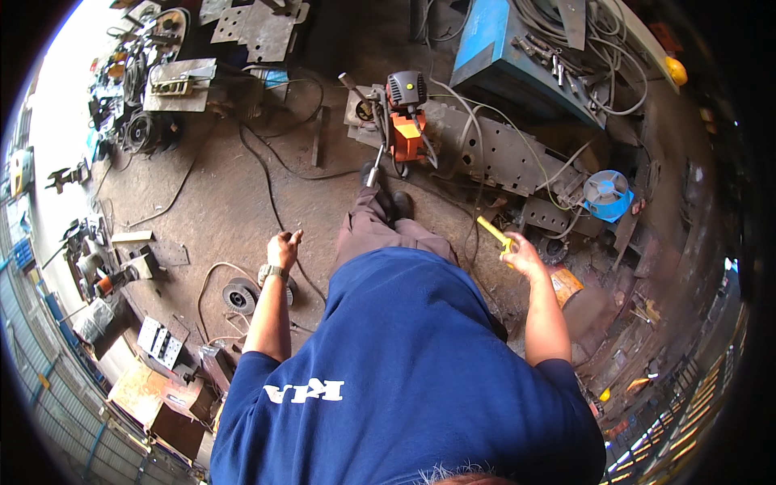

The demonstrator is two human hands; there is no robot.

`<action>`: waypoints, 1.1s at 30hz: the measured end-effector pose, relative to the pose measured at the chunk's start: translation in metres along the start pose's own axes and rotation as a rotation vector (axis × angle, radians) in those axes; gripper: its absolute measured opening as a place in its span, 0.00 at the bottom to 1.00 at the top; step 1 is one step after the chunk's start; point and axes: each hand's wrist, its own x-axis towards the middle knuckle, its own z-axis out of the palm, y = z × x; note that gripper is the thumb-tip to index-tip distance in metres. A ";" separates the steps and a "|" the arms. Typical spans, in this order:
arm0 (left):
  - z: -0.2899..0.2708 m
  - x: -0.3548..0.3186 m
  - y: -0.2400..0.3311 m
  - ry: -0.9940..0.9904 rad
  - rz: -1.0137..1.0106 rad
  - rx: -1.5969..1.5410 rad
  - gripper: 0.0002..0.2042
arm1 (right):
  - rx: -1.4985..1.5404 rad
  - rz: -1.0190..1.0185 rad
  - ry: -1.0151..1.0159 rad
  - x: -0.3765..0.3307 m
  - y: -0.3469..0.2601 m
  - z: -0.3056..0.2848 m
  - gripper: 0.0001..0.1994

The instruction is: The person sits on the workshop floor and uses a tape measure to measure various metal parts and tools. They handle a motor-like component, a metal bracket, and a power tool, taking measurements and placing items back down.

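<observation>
My right hand (524,255) is raised at the right of my body, its fingers closed around one end of a slim yellow bar-shaped tool (491,229). The tool points up and left; its exact kind is not clear. On the other side, my left hand (284,249) hangs over the floor with fingers curled and thumb out; nothing shows in it. A watch (273,272) is on that wrist. Ahead of my feet an orange and black magnetic drill (406,121) stands on a metal plate, apart from both hands. A silver-handled rod (374,171) leans beside it.
A long perforated steel piece (505,166) extends right of the drill toward a blue fan-like unit (608,194). A blue cabinet (505,61) carries coiled cables. Black cables (271,190) cross the floor. A dark spool (239,297) lies near my left forearm; boxes (187,398) stand lower left.
</observation>
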 end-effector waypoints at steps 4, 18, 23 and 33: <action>0.041 -0.069 -0.053 0.053 -0.101 -0.204 0.23 | -0.131 -0.181 0.007 0.021 -0.013 -0.008 0.36; 0.082 -0.190 -0.138 0.051 -0.472 -0.600 0.23 | -0.440 0.011 -0.188 0.030 -0.024 0.031 0.36; 0.058 -0.174 -0.207 0.090 -0.477 -0.786 0.23 | -0.682 0.002 -0.173 0.015 -0.127 0.097 0.34; -0.042 -0.162 -0.456 0.425 -0.678 -0.827 0.19 | -0.880 -0.357 -0.116 0.001 -0.380 0.315 0.34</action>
